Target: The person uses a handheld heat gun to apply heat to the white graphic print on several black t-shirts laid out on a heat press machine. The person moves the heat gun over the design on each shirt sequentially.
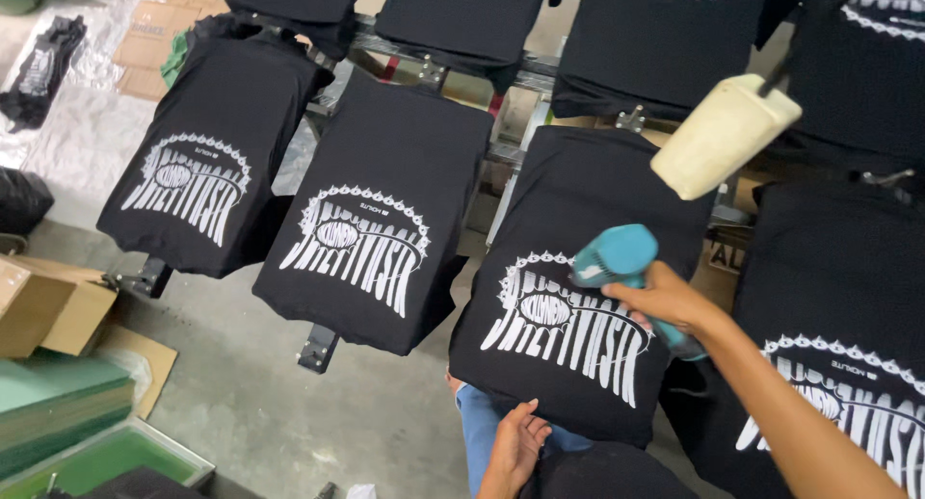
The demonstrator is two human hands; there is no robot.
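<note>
My right hand (665,302) grips a teal heat gun (617,255) and holds it over the white print of a black shirt (578,200) stretched on a printing board. My left hand (518,439) rests with spread fingers on the near hem of that same shirt. More black shirts with the same white print lie on boards to the left (385,162), at the far left (217,114) and to the right (838,268). A cream-coloured block on a dark handle (723,133) hangs above the shirt's upper right corner.
Further black shirts (665,27) sit on boards along the top. Cardboard boxes (43,306) and green framed screens (106,451) stand at the lower left on a grey concrete floor (260,403). Plastic sheeting with a dark garment (39,65) lies at the upper left.
</note>
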